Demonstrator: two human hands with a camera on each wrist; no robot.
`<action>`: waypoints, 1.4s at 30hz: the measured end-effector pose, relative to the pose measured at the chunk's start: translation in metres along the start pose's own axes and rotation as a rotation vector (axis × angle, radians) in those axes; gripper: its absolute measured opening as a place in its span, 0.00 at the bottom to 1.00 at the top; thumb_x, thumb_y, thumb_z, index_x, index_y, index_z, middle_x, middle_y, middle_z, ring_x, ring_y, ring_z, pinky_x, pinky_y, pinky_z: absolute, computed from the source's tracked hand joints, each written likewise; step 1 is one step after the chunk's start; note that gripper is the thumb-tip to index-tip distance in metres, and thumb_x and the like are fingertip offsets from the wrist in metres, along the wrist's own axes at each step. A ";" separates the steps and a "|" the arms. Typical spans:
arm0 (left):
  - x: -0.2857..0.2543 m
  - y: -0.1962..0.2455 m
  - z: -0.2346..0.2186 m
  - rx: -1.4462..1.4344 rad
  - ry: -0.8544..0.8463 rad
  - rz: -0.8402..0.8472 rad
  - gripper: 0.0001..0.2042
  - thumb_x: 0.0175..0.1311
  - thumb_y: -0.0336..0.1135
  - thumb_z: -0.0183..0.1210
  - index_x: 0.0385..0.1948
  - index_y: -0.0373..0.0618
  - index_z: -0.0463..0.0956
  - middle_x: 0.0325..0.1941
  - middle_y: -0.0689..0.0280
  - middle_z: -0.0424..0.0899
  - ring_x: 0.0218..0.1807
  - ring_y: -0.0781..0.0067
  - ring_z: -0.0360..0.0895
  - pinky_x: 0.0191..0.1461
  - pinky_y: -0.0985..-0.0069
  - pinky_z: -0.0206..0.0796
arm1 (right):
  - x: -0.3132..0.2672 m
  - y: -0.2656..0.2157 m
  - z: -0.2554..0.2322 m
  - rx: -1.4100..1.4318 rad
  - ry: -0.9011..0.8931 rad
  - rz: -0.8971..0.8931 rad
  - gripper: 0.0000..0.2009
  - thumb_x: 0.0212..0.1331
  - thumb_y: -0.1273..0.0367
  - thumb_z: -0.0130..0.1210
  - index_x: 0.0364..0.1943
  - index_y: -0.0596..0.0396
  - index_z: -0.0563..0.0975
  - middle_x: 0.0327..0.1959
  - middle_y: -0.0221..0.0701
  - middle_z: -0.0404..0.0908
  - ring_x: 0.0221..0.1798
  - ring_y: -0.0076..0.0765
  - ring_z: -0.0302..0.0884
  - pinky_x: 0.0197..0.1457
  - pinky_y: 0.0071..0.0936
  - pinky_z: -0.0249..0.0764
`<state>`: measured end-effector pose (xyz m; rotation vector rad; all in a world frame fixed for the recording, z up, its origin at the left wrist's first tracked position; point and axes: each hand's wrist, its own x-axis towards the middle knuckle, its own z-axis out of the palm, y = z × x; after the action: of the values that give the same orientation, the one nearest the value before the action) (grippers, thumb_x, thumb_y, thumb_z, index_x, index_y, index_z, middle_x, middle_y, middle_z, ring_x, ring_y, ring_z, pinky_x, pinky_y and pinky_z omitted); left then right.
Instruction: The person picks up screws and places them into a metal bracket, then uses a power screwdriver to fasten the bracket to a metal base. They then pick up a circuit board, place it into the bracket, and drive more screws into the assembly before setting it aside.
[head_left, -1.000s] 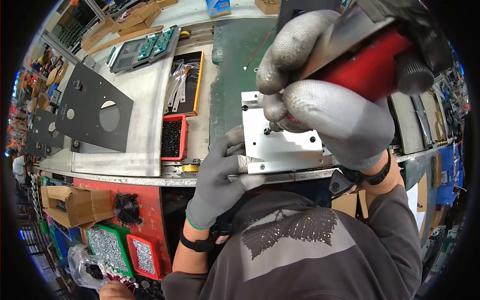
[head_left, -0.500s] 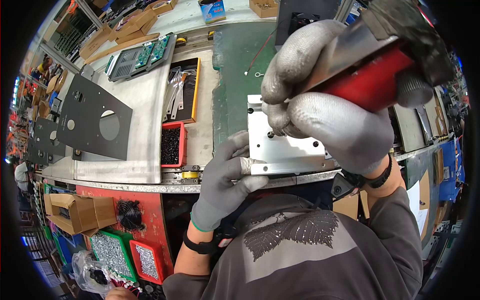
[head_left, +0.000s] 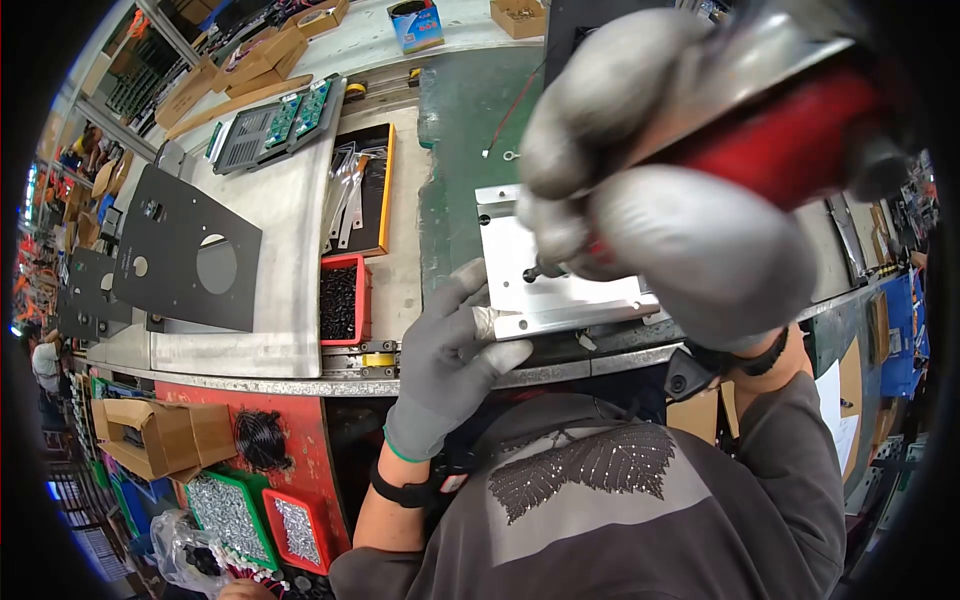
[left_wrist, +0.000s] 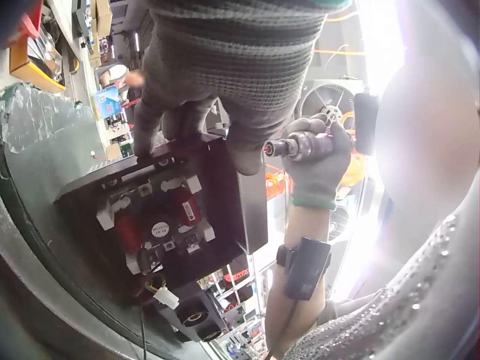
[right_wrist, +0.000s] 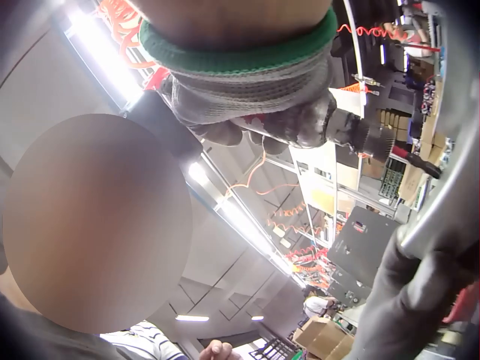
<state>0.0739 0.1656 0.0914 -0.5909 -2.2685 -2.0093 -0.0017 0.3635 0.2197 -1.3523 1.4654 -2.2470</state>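
Note:
A silvery metal plate (head_left: 570, 300) with bent edges lies in front of the person. My gloved left hand (head_left: 445, 355) grips its near left corner, thumb along the near edge. Gloved as well, my right hand (head_left: 690, 230) holds a red power screwdriver (head_left: 780, 150), blurred and covering the plate's right part. Its tip meets the plate at a black screw (head_left: 530, 275); another black screw (head_left: 484, 219) sits near the far left corner. In the left wrist view, a dark housing (left_wrist: 161, 217) with red and white parts inside shows below the left fingers.
Left of the plate stand a red bin of black screws (head_left: 366, 300) and a tray of metal strips (head_left: 388, 190). Dark panels (head_left: 185, 250) lie farther left. Below the bench are a green bin (head_left: 262, 500), a red bin (head_left: 325, 545) and a cardboard box (head_left: 205, 430).
My right hand and the screwdriver have swung slightly right and are blurred. The plate has turned a little, its near edge now slanting up to the right. My left hand keeps its grip.

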 end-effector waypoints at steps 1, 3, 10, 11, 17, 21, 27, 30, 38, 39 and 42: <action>0.001 0.002 -0.001 0.056 -0.012 -0.016 0.16 0.49 0.27 0.71 0.43 0.39 0.83 0.61 0.50 0.75 0.63 0.56 0.73 0.63 0.66 0.67 | 0.000 0.004 0.013 0.087 0.075 0.059 0.18 0.52 0.82 0.52 0.50 0.56 0.71 0.44 0.41 0.78 0.40 0.36 0.80 0.43 0.33 0.79; 0.000 0.004 -0.001 -0.002 -0.011 -0.078 0.16 0.50 0.27 0.71 0.43 0.39 0.83 0.61 0.51 0.75 0.63 0.56 0.74 0.63 0.67 0.67 | -0.007 0.020 0.010 0.105 0.137 0.088 0.19 0.51 0.86 0.50 0.49 0.59 0.72 0.40 0.43 0.80 0.39 0.37 0.82 0.45 0.34 0.81; -0.006 0.004 -0.001 0.054 0.012 -0.032 0.16 0.49 0.28 0.71 0.42 0.39 0.83 0.60 0.52 0.77 0.62 0.55 0.74 0.63 0.66 0.66 | -0.012 0.033 0.001 0.445 0.191 0.182 0.17 0.53 0.83 0.55 0.48 0.59 0.74 0.43 0.44 0.79 0.42 0.41 0.83 0.48 0.37 0.81; -0.006 0.004 0.000 0.052 0.011 -0.033 0.16 0.49 0.28 0.71 0.42 0.39 0.83 0.60 0.52 0.77 0.62 0.55 0.74 0.63 0.66 0.66 | -0.011 0.027 0.004 0.445 0.192 0.183 0.17 0.53 0.83 0.55 0.48 0.59 0.74 0.43 0.44 0.79 0.42 0.41 0.83 0.48 0.37 0.81; -0.005 -0.001 0.000 0.028 0.017 -0.033 0.15 0.49 0.29 0.70 0.41 0.40 0.84 0.59 0.52 0.77 0.62 0.54 0.74 0.64 0.66 0.65 | 0.044 0.034 -0.019 0.429 -0.541 0.010 0.30 0.51 0.63 0.71 0.55 0.63 0.72 0.48 0.50 0.78 0.47 0.49 0.83 0.52 0.41 0.81; -0.007 -0.007 0.002 -0.013 -0.002 -0.029 0.14 0.50 0.30 0.71 0.40 0.41 0.84 0.60 0.51 0.77 0.62 0.54 0.74 0.64 0.66 0.64 | 0.009 0.000 0.028 0.132 0.141 0.189 0.13 0.50 0.80 0.58 0.42 0.63 0.74 0.40 0.42 0.80 0.40 0.36 0.82 0.46 0.32 0.82; -0.010 -0.006 0.003 -0.063 0.031 -0.107 0.14 0.50 0.31 0.71 0.39 0.40 0.84 0.56 0.52 0.78 0.59 0.54 0.75 0.61 0.66 0.66 | 0.012 0.013 0.033 -0.170 0.167 0.178 0.14 0.50 0.80 0.59 0.43 0.60 0.75 0.38 0.38 0.81 0.40 0.31 0.81 0.44 0.27 0.80; -0.008 -0.006 0.002 -0.003 0.035 -0.098 0.14 0.49 0.31 0.71 0.39 0.41 0.84 0.52 0.53 0.79 0.55 0.55 0.77 0.58 0.67 0.68 | 0.013 0.014 0.038 -0.295 0.219 0.275 0.14 0.49 0.78 0.61 0.43 0.59 0.76 0.36 0.36 0.81 0.40 0.28 0.80 0.44 0.26 0.79; -0.007 -0.001 0.000 0.102 0.039 -0.103 0.15 0.48 0.30 0.72 0.39 0.41 0.84 0.50 0.56 0.80 0.51 0.57 0.78 0.54 0.69 0.70 | 0.020 0.024 0.037 -0.450 0.217 0.092 0.17 0.43 0.68 0.69 0.40 0.53 0.79 0.33 0.25 0.82 0.37 0.21 0.79 0.42 0.24 0.77; -0.006 0.000 -0.001 0.144 0.038 -0.065 0.15 0.48 0.30 0.72 0.40 0.41 0.84 0.50 0.57 0.80 0.51 0.57 0.79 0.53 0.69 0.70 | 0.020 0.031 0.031 -0.492 0.172 0.151 0.18 0.42 0.68 0.70 0.40 0.52 0.79 0.34 0.25 0.82 0.38 0.21 0.79 0.43 0.24 0.77; -0.006 0.002 0.000 0.183 0.040 -0.043 0.15 0.47 0.29 0.72 0.40 0.41 0.84 0.49 0.57 0.80 0.51 0.58 0.79 0.53 0.70 0.70 | 0.020 0.055 0.021 -0.256 0.078 -0.163 0.18 0.43 0.68 0.70 0.41 0.53 0.79 0.37 0.25 0.82 0.39 0.21 0.79 0.43 0.24 0.77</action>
<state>0.0801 0.1648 0.0919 -0.4859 -2.4254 -1.7870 -0.0160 0.3104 0.1906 -1.5218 1.7809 -2.2954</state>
